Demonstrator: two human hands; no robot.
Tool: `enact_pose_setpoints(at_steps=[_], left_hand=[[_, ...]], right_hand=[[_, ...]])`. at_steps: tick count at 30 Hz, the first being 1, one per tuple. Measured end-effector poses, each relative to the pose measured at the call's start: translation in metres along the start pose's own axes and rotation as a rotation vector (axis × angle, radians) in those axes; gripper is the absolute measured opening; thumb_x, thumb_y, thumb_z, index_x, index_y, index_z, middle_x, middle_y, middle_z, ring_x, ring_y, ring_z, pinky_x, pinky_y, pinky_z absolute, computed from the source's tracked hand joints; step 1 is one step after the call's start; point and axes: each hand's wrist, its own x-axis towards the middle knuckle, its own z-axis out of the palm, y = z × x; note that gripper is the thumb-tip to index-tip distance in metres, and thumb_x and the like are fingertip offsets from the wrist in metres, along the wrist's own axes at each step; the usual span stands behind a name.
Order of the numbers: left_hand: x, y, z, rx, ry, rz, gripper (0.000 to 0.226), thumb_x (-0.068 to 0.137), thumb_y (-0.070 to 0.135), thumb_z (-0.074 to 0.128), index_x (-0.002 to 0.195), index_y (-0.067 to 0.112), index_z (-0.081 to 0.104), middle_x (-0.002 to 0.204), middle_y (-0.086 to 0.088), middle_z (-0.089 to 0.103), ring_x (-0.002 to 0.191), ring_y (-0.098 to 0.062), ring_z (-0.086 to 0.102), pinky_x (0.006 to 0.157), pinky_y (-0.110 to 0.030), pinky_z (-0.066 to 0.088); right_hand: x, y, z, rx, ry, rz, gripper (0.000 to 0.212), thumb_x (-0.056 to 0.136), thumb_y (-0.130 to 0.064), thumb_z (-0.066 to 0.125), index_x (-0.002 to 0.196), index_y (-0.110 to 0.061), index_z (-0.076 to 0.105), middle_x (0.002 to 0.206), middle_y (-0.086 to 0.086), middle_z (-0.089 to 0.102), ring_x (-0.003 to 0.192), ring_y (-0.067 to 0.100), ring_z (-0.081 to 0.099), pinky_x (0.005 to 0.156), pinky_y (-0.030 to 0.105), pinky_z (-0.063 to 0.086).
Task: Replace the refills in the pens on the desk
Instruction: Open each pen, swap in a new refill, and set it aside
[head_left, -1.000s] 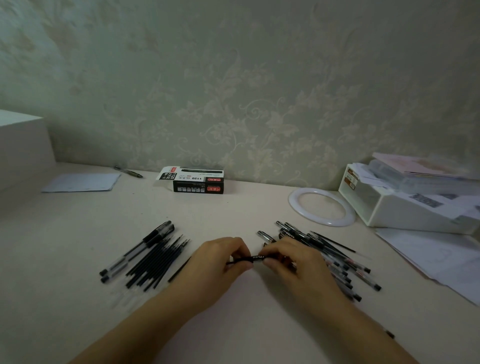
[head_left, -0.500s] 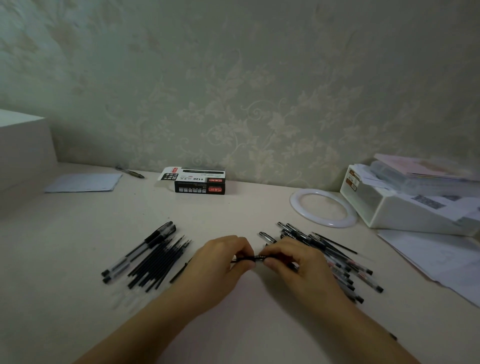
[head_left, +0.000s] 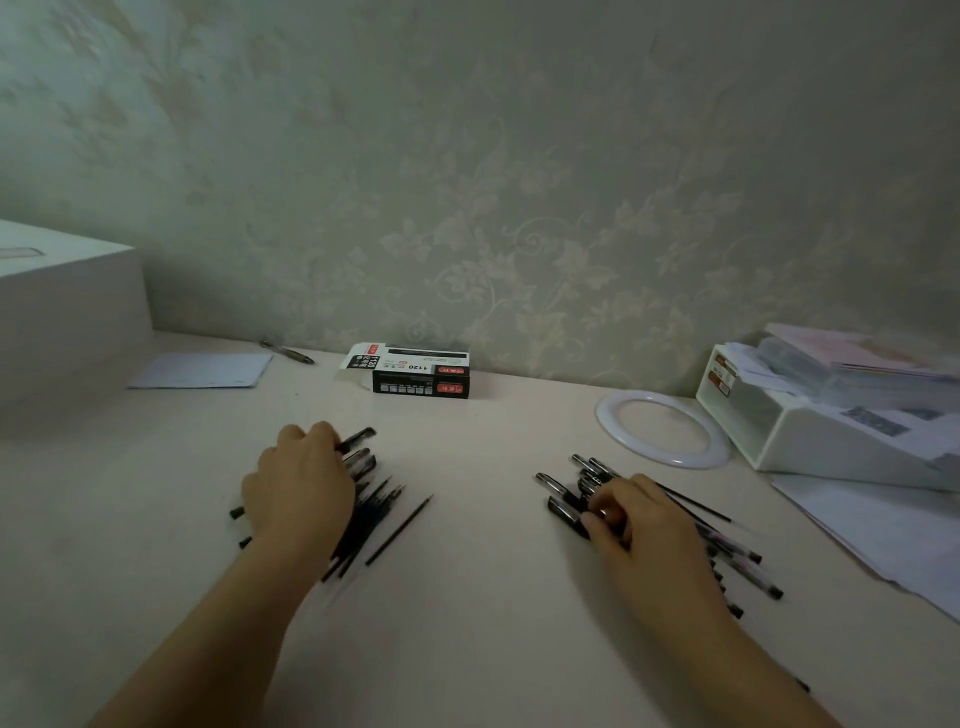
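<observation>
two heaps of black pens and refills lie on the desk (head_left: 478, 597), well apart, one under each hand. the left heap (head_left: 374, 512) holds capped pens at its far end and thin bare refills beside them, their long axes running from near-left to far-right; one loose refill (head_left: 399, 530) lies just to the right of it on the same slant. the right heap (head_left: 727, 545) lies the other way, from far-left to near-right, with the clip ends toward the middle of the desk.

the left hand (head_left: 298, 483) is over the far part of the left heap, knuckles up, fingers curled round a black pen (head_left: 357, 439) whose end juts out to the far right past the fingertips. it looks like that pen is being set among the others, or picked from them; which, i cannot tell. the right hand (head_left: 641, 519) rests on the near-left end of the right heap, palm down, fingers bent over the clip ends; whether they actually pinch one pen (head_left: 569, 512) is not clear.

each hand is the nearer one for its own heap, so the coming move likely turns on the right hand lifting one pen out along its slant and bringing it toward the middle.

a black refill box (head_left: 421, 374) stands at the wall, well beyond both hands.
</observation>
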Motion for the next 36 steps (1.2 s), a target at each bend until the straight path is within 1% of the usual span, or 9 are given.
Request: enact_pose_setpoints(at_steps=[6,16,19,21,23,25,28,32,36], left_hand=[[0.002,-0.004,0.006,0.144,-0.135,-0.094,0.025,0.099,0.017,0.039,0.116,0.017,0.057,0.114,-0.01,0.049,0.104,-0.03,0.05,0.081,-0.038,0.041],[0.0,0.004,0.006,0.225,-0.18,-0.123,0.022,0.098,0.019,0.039,0.11,0.016,0.057,0.115,-0.008,0.046,0.114,-0.029,0.043,0.093,-0.041,0.036],[-0.004,0.009,0.005,0.22,-0.097,-0.043,0.024,0.097,0.024,0.043,0.118,0.018,0.054,0.12,-0.009,0.047,0.115,-0.029,0.042,0.093,-0.042,0.038],[-0.01,0.019,0.007,0.01,0.039,0.141,0.027,0.096,0.029,0.051,0.122,0.02,0.056,0.121,-0.007,0.051,0.11,-0.026,0.047,0.09,-0.04,0.041],[-0.028,0.037,0.01,-0.325,0.05,0.341,0.02,0.094,0.031,0.057,0.111,0.022,0.063,0.107,0.001,0.059,0.093,-0.011,0.055,0.079,-0.024,0.045],[-0.053,0.056,0.016,-0.551,-0.095,0.436,0.013,0.091,0.037,0.058,0.097,0.027,0.065,0.089,0.011,0.062,0.079,-0.001,0.057,0.065,-0.01,0.043],[-0.082,0.071,0.032,-0.757,-0.303,0.477,0.017,0.089,0.046,0.058,0.097,0.031,0.062,0.081,0.014,0.066,0.074,0.001,0.061,0.062,-0.01,0.045],[-0.085,0.074,0.041,-0.878,-0.455,0.542,0.011,0.098,0.027,0.053,0.108,0.029,0.054,0.074,0.014,0.066,0.058,0.0,0.058,0.057,-0.013,0.041],[-0.072,0.067,0.039,-0.65,-0.332,0.716,0.015,0.1,0.026,0.047,0.113,0.029,0.054,0.07,0.028,0.055,0.064,0.005,0.049,0.058,-0.011,0.031]], right_hand=[[-0.005,0.003,-0.002,-0.09,-0.093,0.068,0.015,0.085,-0.032,0.071,0.081,-0.026,0.058,0.081,-0.017,0.045,0.078,0.003,0.047,0.067,0.022,0.041],[-0.003,-0.003,-0.001,-0.219,-0.15,0.063,0.015,0.093,-0.041,0.06,0.09,-0.026,0.06,0.094,-0.012,0.046,0.089,0.008,0.046,0.079,0.025,0.045],[-0.002,-0.003,-0.002,-0.198,-0.133,0.051,0.014,0.094,-0.039,0.059,0.088,-0.026,0.057,0.092,-0.013,0.045,0.088,0.008,0.045,0.078,0.025,0.044],[0.0,-0.005,-0.003,-0.115,-0.085,0.046,0.014,0.093,-0.035,0.06,0.086,-0.024,0.056,0.089,-0.015,0.048,0.086,0.006,0.048,0.075,0.022,0.044],[0.002,-0.011,-0.005,0.031,-0.008,0.06,0.012,0.092,-0.032,0.062,0.085,-0.024,0.057,0.084,-0.015,0.053,0.08,0.002,0.052,0.068,0.015,0.043],[0.002,-0.017,-0.004,0.248,0.047,0.126,0.01,0.091,-0.03,0.065,0.084,-0.025,0.059,0.075,-0.012,0.06,0.072,-0.001,0.056,0.063,0.01,0.042],[0.002,-0.025,0.001,0.565,-0.043,0.255,0.009,0.094,-0.03,0.062,0.086,-0.025,0.062,0.068,-0.008,0.066,0.059,0.0,0.058,0.057,0.014,0.046],[-0.004,-0.027,0.017,0.941,-0.219,0.344,0.016,0.097,-0.019,0.056,0.084,-0.011,0.062,0.066,0.003,0.067,0.06,0.014,0.063,0.059,0.021,0.052],[-0.001,-0.021,0.023,0.962,-0.215,0.37,0.015,0.091,-0.033,0.066,0.082,-0.02,0.066,0.069,-0.001,0.065,0.061,0.009,0.059,0.057,0.018,0.047]])
